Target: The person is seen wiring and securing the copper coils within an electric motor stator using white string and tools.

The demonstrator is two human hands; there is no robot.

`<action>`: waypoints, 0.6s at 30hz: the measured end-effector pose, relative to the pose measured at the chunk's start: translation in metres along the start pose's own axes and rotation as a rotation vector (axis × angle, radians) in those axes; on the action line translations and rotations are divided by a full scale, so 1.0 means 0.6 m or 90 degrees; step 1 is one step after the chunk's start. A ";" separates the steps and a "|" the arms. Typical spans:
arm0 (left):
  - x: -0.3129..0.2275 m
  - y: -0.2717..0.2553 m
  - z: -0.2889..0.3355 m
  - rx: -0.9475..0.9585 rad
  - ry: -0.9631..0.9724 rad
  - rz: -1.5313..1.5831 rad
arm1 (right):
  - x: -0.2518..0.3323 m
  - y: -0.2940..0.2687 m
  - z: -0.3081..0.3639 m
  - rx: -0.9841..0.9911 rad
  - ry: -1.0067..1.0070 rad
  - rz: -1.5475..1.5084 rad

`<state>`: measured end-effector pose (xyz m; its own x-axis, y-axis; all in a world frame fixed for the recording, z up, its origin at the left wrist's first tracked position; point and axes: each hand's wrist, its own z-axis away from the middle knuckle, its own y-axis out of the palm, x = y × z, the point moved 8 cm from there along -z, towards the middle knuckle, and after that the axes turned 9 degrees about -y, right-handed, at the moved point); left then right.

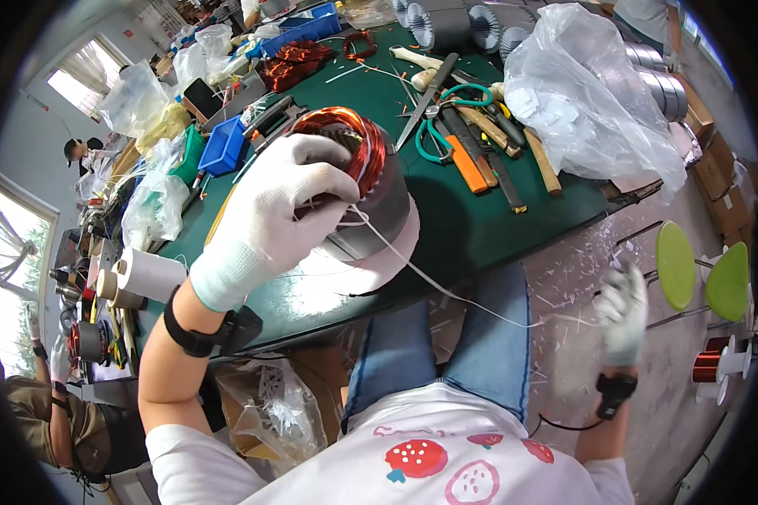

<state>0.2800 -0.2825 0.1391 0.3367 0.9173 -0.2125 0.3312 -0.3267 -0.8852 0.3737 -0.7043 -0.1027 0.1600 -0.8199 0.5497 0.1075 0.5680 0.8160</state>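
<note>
A grey motor stator (392, 202) with red-brown copper windings (370, 151) stands on a round white pad (354, 276) at the front of the green table. My left hand (286, 189), in a white glove, grips the stator's near left side, thumb and fingers curled at its opening. From a loop on the windings a thin white lacing cord (419, 271) runs down to the right, across my lap. It reaches my gloved right hand (625, 311), held far out to the right above the floor. That hand is motion-blurred, its fingers closed on the cord's end.
Scissors (434, 114), wooden-handled tools (484, 130) and an orange-handled knife (466, 164) lie behind the stator. A clear plastic bag (585, 93) covers the table's right corner. White thread spools (152, 273) sit at left. Green chairs (675, 265) stand right; another person works at lower left.
</note>
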 end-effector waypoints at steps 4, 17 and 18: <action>0.023 -0.053 0.015 -0.251 -0.208 0.315 | -0.190 0.287 0.037 0.231 0.164 0.236; -0.007 0.005 0.083 -0.418 -0.014 -0.053 | -0.253 0.468 0.115 0.669 -0.123 0.285; 0.025 0.022 0.076 -0.368 -0.082 0.016 | -0.275 0.491 0.110 0.667 0.060 0.102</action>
<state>0.2493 -0.2628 0.1057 0.2534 0.9160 -0.3109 0.7632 -0.3868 -0.5176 0.3143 -0.4065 0.0589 0.1783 -0.7069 0.6844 -0.8124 0.2867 0.5078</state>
